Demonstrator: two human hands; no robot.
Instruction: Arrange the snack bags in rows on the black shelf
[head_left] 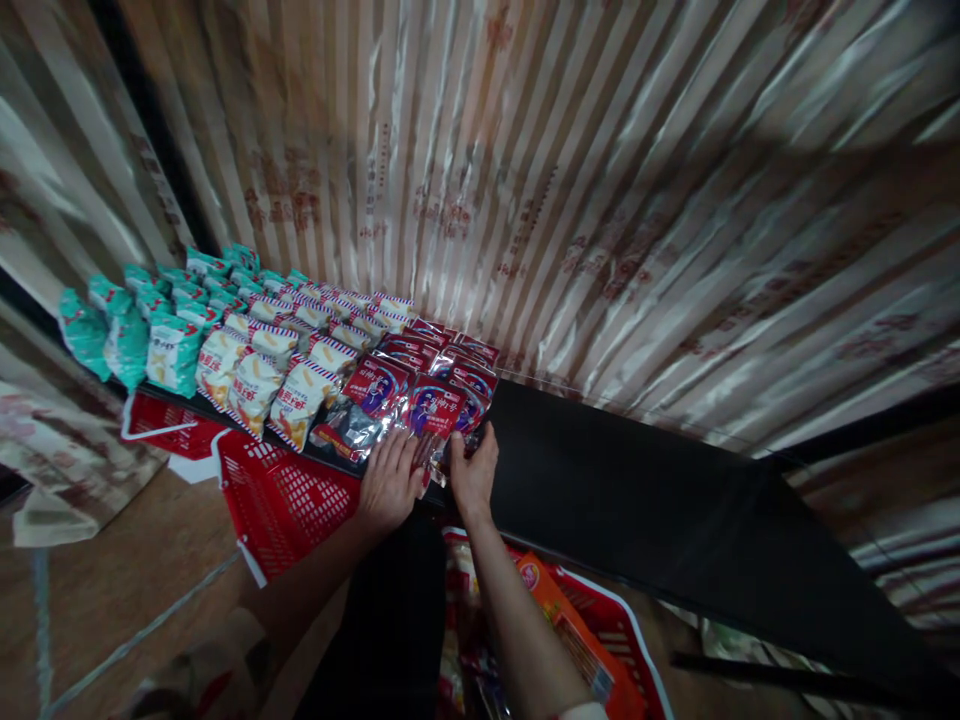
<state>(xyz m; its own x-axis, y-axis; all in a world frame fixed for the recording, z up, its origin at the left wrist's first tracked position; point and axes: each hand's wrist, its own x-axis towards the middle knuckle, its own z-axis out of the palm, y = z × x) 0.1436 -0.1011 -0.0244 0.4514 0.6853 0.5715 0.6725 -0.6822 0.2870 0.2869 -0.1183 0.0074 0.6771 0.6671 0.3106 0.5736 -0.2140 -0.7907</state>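
Observation:
Red, shiny snack packets (pixel 433 402) with dark-blue pictures stand in rows on a black shelf. At the front of these rows, my left hand (pixel 390 478) lies with its fingers over the lower left of the front packet, thumb near its bottom edge. My right hand (pixel 474 475) grips the same packet by its right side, thumb on the front and fingers round the edge. To the left of my hands stand white snack bags (pixel 300 398) with striped edges. Farther left are turquoise snack bags (pixel 174 350), also in rows.
The black shelf (pixel 637 480) runs on to the right. Below it, a red basket (pixel 281 500) sits on the tiled floor, and another red basket (pixel 626 630) near my legs holds an orange package (pixel 585 640) and other packs. Pleated plastic sheeting (pixel 480 150) hangs behind the shelf.

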